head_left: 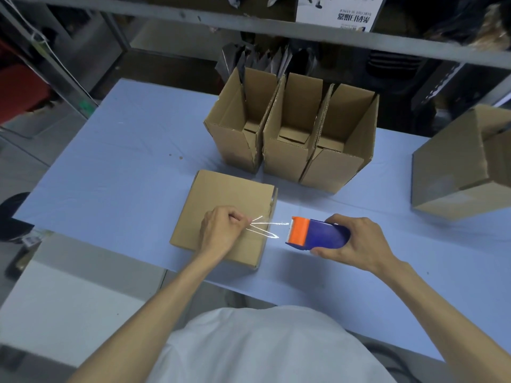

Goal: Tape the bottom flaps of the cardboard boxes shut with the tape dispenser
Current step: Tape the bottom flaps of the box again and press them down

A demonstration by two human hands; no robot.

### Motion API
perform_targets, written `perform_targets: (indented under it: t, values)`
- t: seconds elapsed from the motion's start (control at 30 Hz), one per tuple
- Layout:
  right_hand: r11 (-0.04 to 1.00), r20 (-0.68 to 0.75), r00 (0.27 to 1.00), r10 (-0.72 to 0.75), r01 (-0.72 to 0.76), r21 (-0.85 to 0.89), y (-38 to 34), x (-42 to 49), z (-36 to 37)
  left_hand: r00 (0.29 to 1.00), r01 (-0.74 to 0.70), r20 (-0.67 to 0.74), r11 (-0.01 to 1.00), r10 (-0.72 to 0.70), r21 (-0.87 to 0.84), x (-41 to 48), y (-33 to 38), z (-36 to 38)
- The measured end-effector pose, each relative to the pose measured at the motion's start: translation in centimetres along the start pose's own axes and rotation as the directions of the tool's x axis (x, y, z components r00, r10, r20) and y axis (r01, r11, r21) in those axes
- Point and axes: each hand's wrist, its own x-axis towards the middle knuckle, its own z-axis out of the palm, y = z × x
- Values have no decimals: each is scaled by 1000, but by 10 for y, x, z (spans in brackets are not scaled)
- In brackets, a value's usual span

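The only writing I could find was on a white printed card [340, 12] up on the metal shelf [249, 26] at the back. It bore dark characters that stood upside down from where I was, too small for me to read. A green tag [84, 106] on the shelf post at the left was blurred.

The counter [110, 161] was covered in pale blue, a little creased, with a few small brown specks near the middle. A cardboard box [221, 194] lay on it close to the person, closed flaps facing up. The left hand [221, 230] rested over that box with its fingers curled in, pinching the loose end of a strip of clear tape [265, 229]. The tape stretched across the box's right edge to the tape dispenser [318, 234], which was held just beside the box on its right. The right hand [356, 244] had its fingers wrapped round the dispenser's blue body, with the orange head pointing towards the box.

Behind stood three open boxes [290, 128] in a row, touching side to side, mouths upward. Another box [464, 167] sat well apart at the right end of the counter. Grey plastic bags [249, 59] were bunched behind the row. The room around was dim, with grey shelving and dark clutter under it. The person wore a white shirt [262, 346].
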Motion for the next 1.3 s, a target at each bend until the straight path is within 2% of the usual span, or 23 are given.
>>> perform_targets:
  t: [0.13,0.27,0.5,0.6,0.67,0.7,0.8,0.87,1.1,1.2,1.27,1.3]
  values:
    - [1000,13,1000,-2,2,-15,0,3,4,999,27,-21,998,-26,62,0,-1,3]
    - [999,13,1000,19,-18,-36,1,4,6,999,-10,-47,981,20,196,1,5,8]
    - [998,49,999,22,-19,-52,0,7,8,990,-139,94,889,109,436,10,11,11]
    - [998,55,998,17,-14,-60,1,7,9,996,-83,71,872,55,483,15,5,3]
    - [998,61,998,15,-11,-64,1,7,11,998,-67,21,891,64,448,16,-2,0]
    - [997,68,998,13,-8,-75,1,8,12,995,-93,4,921,99,379,13,-4,1]
    - [994,91,996,17,-7,-114,-2,11,15,964,-264,14,956,264,131,6,-5,9]
    - [988,121,992,25,-6,-155,-5,16,17,943,-332,69,940,327,75,6,-6,12]
    - [942,198,980,17,51,-332,-43,48,36,939,-334,118,939,324,78,8,-7,13]
    - [844,270,963,-3,148,-516,-47,50,38,947,-315,83,947,309,65,8,-12,11]
    - [874,207,978,14,89,-478,-35,45,34,917,-399,40,912,397,94,6,-13,9]
    - [894,148,989,26,43,-445,-29,44,28,880,-473,40,864,474,171,4,-12,10]
